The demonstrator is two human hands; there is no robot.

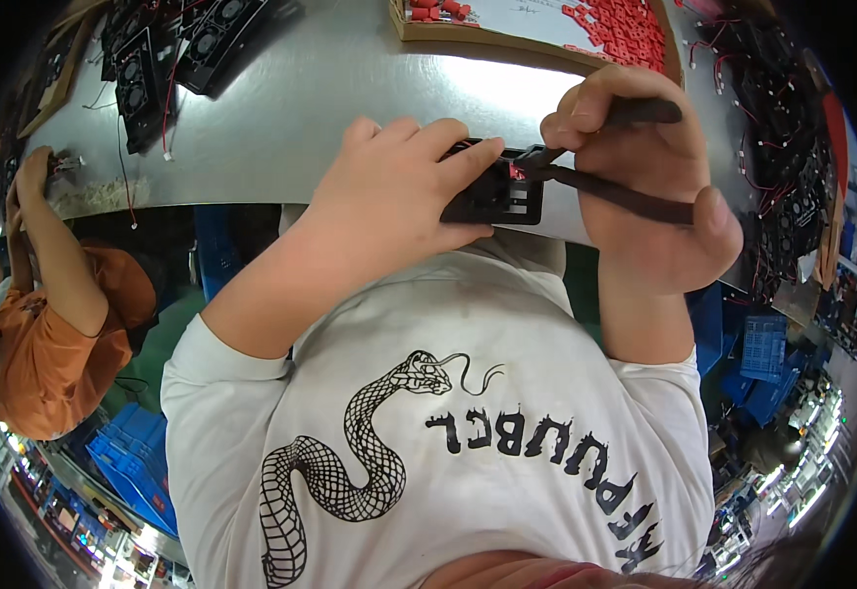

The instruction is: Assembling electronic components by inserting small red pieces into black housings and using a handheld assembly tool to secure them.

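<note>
My left hand (399, 187) presses down on a small black square fan frame (502, 191) lying at the near edge of the metal table (330, 108). My right hand (644, 187) is closed around a black hand tool (625, 191) with two dark handles. The tool's tip meets the fan frame at a small red part on its right side. Most of the fan frame is hidden under my left fingers.
Black fans with red wires (183, 49) lie at the table's back left, and more (782, 167) are heaped at the right. A shallow tray with small red parts (625, 29) stands at the back. A person in orange (46, 324) works at the left. Blue crates (134, 461) stand on the floor.
</note>
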